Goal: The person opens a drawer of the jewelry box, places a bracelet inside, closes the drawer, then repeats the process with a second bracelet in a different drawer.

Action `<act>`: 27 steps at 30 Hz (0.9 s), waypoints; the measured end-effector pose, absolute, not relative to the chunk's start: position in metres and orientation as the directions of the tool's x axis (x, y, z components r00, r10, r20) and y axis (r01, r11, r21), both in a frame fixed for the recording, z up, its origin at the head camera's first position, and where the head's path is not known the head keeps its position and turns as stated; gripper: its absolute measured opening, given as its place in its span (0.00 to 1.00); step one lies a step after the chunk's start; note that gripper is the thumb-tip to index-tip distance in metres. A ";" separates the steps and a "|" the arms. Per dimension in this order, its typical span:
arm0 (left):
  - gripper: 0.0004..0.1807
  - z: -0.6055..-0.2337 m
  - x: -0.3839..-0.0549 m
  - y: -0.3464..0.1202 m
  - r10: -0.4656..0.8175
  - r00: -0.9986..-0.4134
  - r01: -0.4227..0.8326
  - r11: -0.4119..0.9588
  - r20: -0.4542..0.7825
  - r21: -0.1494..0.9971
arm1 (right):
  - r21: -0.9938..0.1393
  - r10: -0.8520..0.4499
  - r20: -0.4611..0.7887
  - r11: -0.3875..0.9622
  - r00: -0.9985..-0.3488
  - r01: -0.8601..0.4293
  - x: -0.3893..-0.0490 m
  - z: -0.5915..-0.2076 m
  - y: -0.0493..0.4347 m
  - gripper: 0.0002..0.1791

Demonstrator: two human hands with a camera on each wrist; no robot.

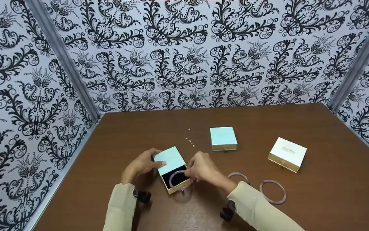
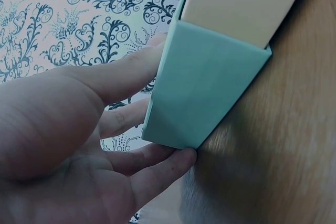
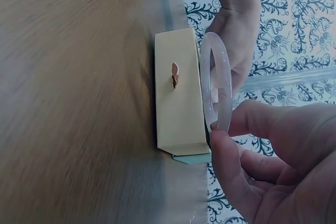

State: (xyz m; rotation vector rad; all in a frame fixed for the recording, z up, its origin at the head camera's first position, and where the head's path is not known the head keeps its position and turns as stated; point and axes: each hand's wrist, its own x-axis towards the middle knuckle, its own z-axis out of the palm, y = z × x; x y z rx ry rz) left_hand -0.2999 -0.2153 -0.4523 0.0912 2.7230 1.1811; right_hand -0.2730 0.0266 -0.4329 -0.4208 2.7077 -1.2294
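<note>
A mint-topped drawer box (image 1: 171,158) stands on the table with its black-lined, gold-fronted drawer pulled partway out. My left hand (image 1: 141,165) grips the mint sleeve, thumb on top and other fingers at its side and back end; the left wrist view shows the fingertips on the sleeve (image 2: 205,85). Between thumb and fingertips, my right hand (image 1: 203,168) pinches a pale lilac bangle (image 1: 171,182) over the open drawer. Seen in the right wrist view, the bangle (image 3: 224,69) is just above the drawer front (image 3: 181,116), which carries a small ribbon tab (image 3: 175,75).
Two more bangles lie right of my right hand, one (image 1: 273,181) flat and another (image 1: 238,173) partly hidden by the forearm. A closed mint box (image 1: 223,136) and a white box (image 1: 287,150) stand farther back. Small white bits (image 1: 189,141) lie on the brown table (image 1: 133,131).
</note>
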 end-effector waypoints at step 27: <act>0.26 -0.450 -0.300 -0.214 0.138 -0.984 0.018 0.699 -0.110 0.715 | -0.721 -0.244 0.119 0.645 -0.962 -0.253 -0.278 -0.439 0.008 0.21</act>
